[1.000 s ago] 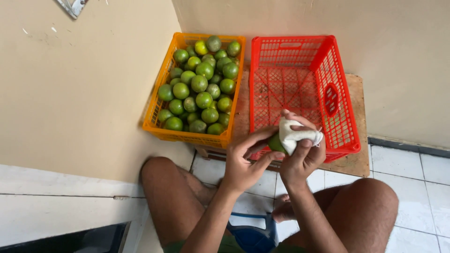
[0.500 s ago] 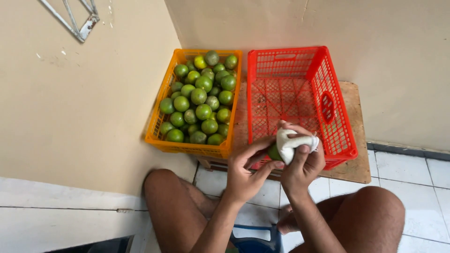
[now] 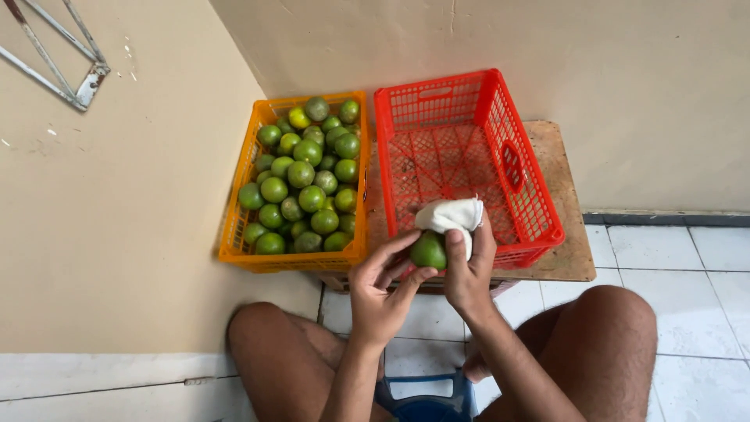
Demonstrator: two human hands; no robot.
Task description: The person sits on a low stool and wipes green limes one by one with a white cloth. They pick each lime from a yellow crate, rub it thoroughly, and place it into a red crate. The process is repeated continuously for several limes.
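Observation:
A green round fruit (image 3: pixel 428 250) sits between both my hands, just in front of the red crate's near rim. My left hand (image 3: pixel 380 293) grips it from the left with fingers and thumb. My right hand (image 3: pixel 469 270) presses a white cloth (image 3: pixel 451 216) over the fruit's top and right side. The orange crate (image 3: pixel 242 211) at left is full of several green fruits (image 3: pixel 306 184), one of them yellowish. The red crate (image 3: pixel 531 195) at right holds nothing that I can see.
Both crates stand side by side on a low wooden board (image 3: pixel 566 234) in a wall corner. My bare knees flank a blue stool (image 3: pixel 426 402) below. White floor tiles lie at right. A metal bracket (image 3: pixel 74 78) hangs on the left wall.
The view has shifted downward so the crates sit lower in frame. My hands still hold the fruit and cloth; the cloth has moved over the fruit's top.

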